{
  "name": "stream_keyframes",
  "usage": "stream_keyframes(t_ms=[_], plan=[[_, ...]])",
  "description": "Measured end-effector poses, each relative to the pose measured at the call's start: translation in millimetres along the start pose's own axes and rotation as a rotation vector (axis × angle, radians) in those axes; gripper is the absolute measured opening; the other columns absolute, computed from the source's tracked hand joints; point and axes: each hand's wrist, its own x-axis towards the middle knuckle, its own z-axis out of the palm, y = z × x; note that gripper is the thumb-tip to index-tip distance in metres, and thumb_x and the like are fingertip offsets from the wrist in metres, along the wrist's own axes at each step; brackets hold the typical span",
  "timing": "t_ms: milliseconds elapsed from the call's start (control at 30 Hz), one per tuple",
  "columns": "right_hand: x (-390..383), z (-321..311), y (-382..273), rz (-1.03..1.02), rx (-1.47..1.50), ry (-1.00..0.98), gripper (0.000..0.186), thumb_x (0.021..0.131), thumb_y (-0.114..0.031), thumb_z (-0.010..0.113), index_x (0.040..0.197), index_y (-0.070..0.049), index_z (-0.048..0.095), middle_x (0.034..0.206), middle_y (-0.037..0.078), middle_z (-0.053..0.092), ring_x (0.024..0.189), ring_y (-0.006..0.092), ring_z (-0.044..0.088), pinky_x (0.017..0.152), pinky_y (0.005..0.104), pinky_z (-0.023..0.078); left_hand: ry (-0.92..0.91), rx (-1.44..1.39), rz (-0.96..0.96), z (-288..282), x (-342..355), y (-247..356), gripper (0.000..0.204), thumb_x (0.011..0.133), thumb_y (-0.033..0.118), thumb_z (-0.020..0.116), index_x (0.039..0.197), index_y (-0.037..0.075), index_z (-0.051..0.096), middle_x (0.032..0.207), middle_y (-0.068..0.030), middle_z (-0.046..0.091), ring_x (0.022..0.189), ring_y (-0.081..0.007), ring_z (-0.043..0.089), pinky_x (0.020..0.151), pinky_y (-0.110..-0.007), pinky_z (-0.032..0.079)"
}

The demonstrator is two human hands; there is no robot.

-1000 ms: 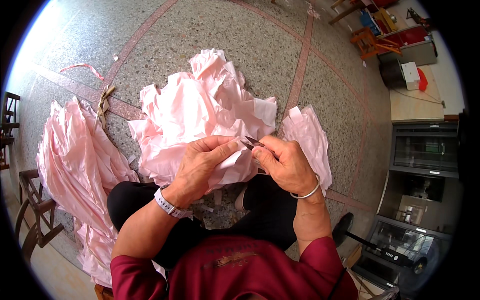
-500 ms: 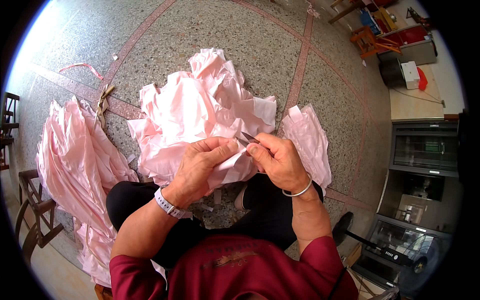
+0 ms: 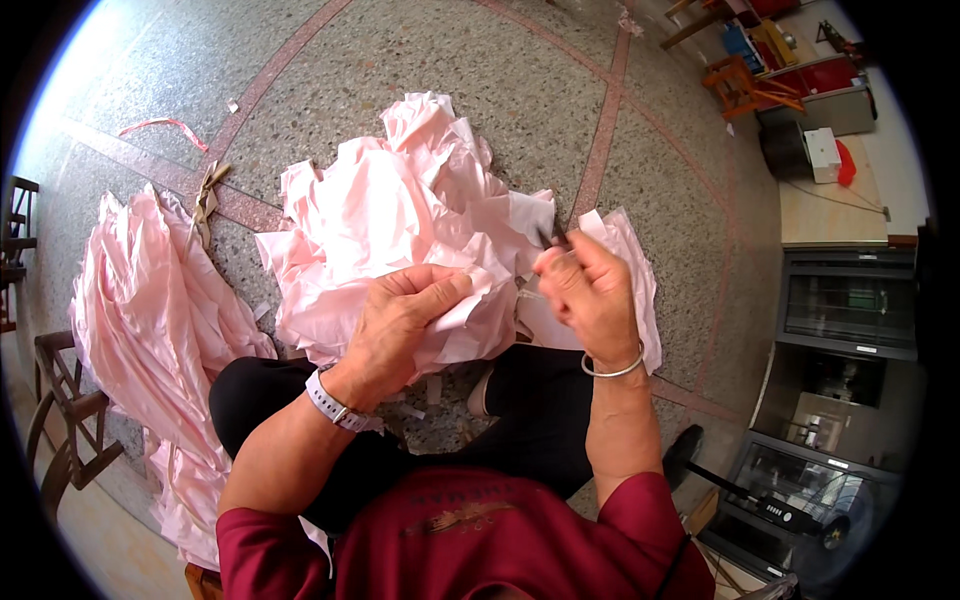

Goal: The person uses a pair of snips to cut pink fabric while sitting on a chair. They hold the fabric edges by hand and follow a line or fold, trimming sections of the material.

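My left hand (image 3: 405, 315), a pale watch at its wrist, pinches the crumpled pale pink fabric (image 3: 375, 210) piled in front of my legs. My right hand (image 3: 590, 290), with a bangle at the wrist, is closed on small dark scissors (image 3: 548, 233), blurred and pointing away from me, to the right of my left hand and above the cloth. A second, long pink fabric heap (image 3: 165, 300) lies on my left, and a smaller pink bundle (image 3: 630, 280) lies behind my right hand.
The speckled floor (image 3: 510, 90) has cloth strips and scraps. A wooden chair (image 3: 75, 400) stands at the left, a wooden stool (image 3: 735, 90) at the upper right. Dark glass-fronted cabinets (image 3: 850, 300) and a black fan stand (image 3: 745, 495) are on the right.
My right hand with the scissors has moved up and right, away from my left hand's fingertips and the pinched cloth. My left hand still pinches the fabric in nearly the same place.
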Motion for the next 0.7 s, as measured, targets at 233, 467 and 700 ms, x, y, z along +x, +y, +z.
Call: stream_keyframes(t_ms=[233,467,700], plan=[[-5.4,1.9,8.6,-0.008,-0.296,-0.187,0.021,0.095,-0.018,0.061,0.089,0.002,0.060,0.059,-0.001,0.045,0.056,0.0062,0.038,0.049,0.0276,0.034,0.023,-0.014,-0.001,3.3,-0.8,0.4,0.012,0.092,0.012,0.065,0.097,0.000,0.068,0.089,-0.0072,0.070,0.074,-0.0127,0.066,0.065,-0.026,0.056],[-2.6,1.4,12.7,-0.019,-0.397,-0.211,0.023,0.093,-0.017,0.063,0.083,0.003,0.058,0.057,0.008,0.047,0.055,0.0106,0.039,0.049,0.0315,0.036,-0.017,0.003,0.003,-2.7,4.3,-5.1,0.019,0.094,0.015,0.064,0.103,-0.001,0.066,0.097,-0.0106,0.069,0.081,-0.0162,0.069,0.069,-0.028,0.058],[-2.2,2.2,10.6,-0.051,-0.312,-0.077,0.019,0.092,-0.017,0.066,0.090,0.001,0.062,0.062,0.007,0.054,0.057,0.0096,0.044,0.052,0.0314,0.039,-0.015,0.018,-0.013,-0.3,1.1,-2.5,0.020,0.094,0.016,0.065,0.103,-0.002,0.067,0.093,-0.0096,0.070,0.078,-0.0150,0.068,0.067,-0.027,0.057]])
